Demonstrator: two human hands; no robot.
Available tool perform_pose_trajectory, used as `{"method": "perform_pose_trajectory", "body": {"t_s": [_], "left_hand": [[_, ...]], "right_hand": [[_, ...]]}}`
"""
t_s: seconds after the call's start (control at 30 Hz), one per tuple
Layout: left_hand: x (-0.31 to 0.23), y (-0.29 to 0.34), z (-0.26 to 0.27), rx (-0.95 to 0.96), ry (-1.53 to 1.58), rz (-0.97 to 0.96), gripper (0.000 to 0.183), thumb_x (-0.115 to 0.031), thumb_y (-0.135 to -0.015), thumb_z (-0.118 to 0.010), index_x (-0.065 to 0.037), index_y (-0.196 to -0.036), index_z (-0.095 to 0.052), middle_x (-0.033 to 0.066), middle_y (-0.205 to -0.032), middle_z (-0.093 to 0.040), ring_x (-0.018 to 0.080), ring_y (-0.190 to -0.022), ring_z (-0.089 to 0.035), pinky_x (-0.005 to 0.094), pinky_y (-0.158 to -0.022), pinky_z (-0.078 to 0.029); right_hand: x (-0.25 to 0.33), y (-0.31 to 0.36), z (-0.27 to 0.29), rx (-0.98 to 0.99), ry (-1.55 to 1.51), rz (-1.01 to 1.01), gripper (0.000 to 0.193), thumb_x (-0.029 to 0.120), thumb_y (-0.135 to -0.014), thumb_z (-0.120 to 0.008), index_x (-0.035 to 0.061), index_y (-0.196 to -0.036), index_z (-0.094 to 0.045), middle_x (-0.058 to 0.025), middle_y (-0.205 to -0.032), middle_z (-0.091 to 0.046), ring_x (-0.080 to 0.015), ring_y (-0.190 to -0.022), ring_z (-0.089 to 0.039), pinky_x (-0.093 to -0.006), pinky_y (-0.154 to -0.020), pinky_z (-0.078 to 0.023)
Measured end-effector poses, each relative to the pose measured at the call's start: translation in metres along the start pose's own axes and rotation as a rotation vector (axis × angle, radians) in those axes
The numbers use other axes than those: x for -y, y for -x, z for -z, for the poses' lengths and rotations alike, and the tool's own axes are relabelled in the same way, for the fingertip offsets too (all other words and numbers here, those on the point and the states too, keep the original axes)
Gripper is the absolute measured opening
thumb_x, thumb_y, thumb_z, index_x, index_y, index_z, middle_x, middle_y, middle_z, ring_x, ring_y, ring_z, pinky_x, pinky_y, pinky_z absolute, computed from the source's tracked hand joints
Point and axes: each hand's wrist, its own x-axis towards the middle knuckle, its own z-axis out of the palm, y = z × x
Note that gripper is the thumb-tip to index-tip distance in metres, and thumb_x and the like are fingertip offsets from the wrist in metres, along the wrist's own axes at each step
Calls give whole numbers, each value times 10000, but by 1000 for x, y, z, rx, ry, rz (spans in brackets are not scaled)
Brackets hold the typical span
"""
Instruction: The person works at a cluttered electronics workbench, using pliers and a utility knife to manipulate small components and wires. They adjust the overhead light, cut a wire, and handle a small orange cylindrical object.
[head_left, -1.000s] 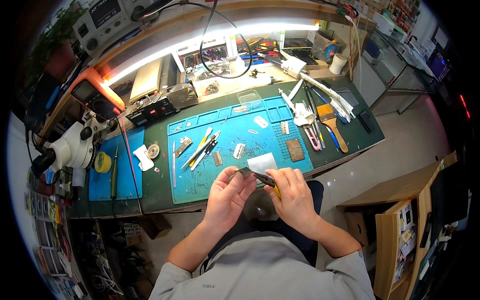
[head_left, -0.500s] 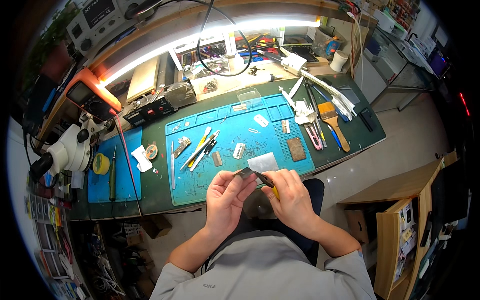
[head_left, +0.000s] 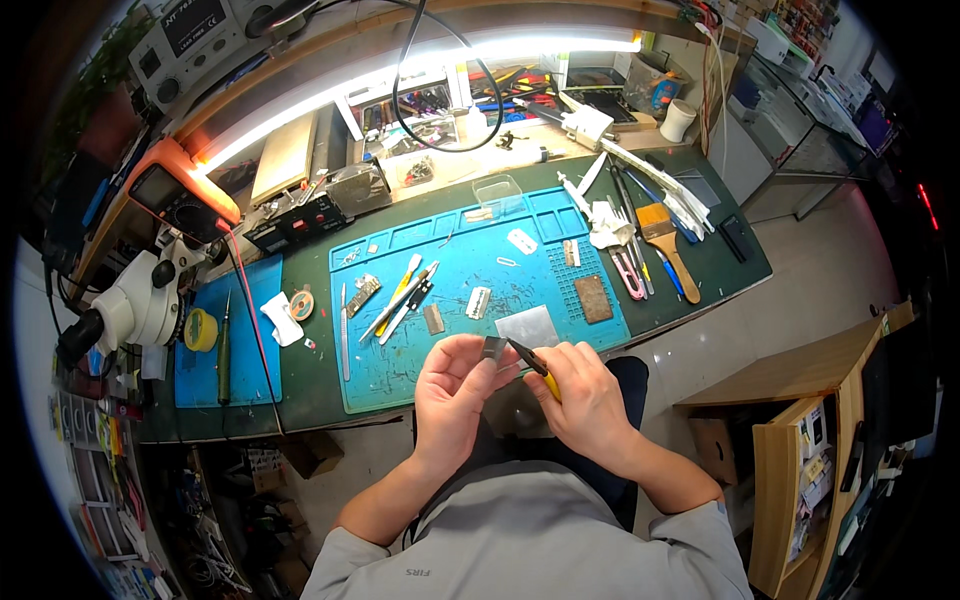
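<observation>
My left hand (head_left: 448, 392) pinches a small, flat dark piece (head_left: 493, 347) between thumb and fingers, just off the front edge of the bench. It looks like a thin plate, but its exact kind is too small to tell. My right hand (head_left: 588, 392) is wrapped round a pair of pliers (head_left: 529, 358) with dark jaws and yellow on the handles. Their tip points at the right edge of the dark piece; whether it touches I cannot tell. Just beyond the hands, a grey square sheet (head_left: 528, 328) lies on the blue work mat (head_left: 390, 385).
Tweezers (head_left: 400, 297), small metal parts (head_left: 479, 302) and a brown plate (head_left: 593, 300) lie on the mat. Right of it are a wide brush (head_left: 668, 250) and several hand tools. At left stand a microscope (head_left: 130, 310) and an orange multimeter (head_left: 180, 195).
My left hand has turned the dark piece so it stands more upright, and its fingers have shifted. The pliers stay in my right hand, nearly in the same place.
</observation>
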Motion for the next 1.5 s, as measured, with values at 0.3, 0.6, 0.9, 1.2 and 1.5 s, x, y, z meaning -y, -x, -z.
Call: {"method": "perform_pose_trajectory", "body": {"t_s": [0.3, 0.6, 0.9, 1.2, 1.5], "left_hand": [[-2, -3, 14, 12, -303, -47, 187, -56, -980, -666, 19, -1150, -651, 67, -1044, -695, 109, -864, -672, 273, -805, -576], [0, -3, 12, -31, -368, -103, 247, -14, -990, -614, 30, -1233, -625, 77, -1075, -669, 139, -936, -668, 306, -832, -598], [-1, 1, 13, 160, -341, 25, 235, -28, -993, -614, 29, -1220, -632, 75, -1066, -667, 139, -968, -672, 310, -858, -603], [-8, -6, 26, 191, -749, 36, 163, -35, -966, -672, 42, -1108, -647, 66, -976, -708, 109, -904, -677, 236, -755, -537], [-18, -8, 17, 118, -500, 19, 116, -17, -979, -647, 28, -1086, -632, 99, -958, -713, 162, -855, -722, 253, -707, -570]], "right_hand": [[1, 2, -2, 15, -3, -4, 203, 181, -938, -676, 31, -1065, -625, -109, -884, -598, -299, -797, -569, -404, -695, -489], [-3, 5, -3, 79, -501, -285, 180, 177, -964, -667, 25, -1059, -652, -109, -906, -648, -237, -827, -627, -348, -713, -500], [-11, -2, 5, 82, -632, -368, 157, 178, -926, -698, 23, -935, -675, -65, -781, -617, -171, -730, -580, -299, -657, -456], [-10, -6, 14, -7, -202, -23, 190, 126, -886, -715, 30, -1037, -651, -135, -861, -601, -302, -804, -579, -406, -703, -486], [-8, 7, 14, 47, 103, 36, 304, 150, -869, -742, 25, -1125, -637, -112, -958, -582, -290, -893, -567, -390, -731, -500]]}}
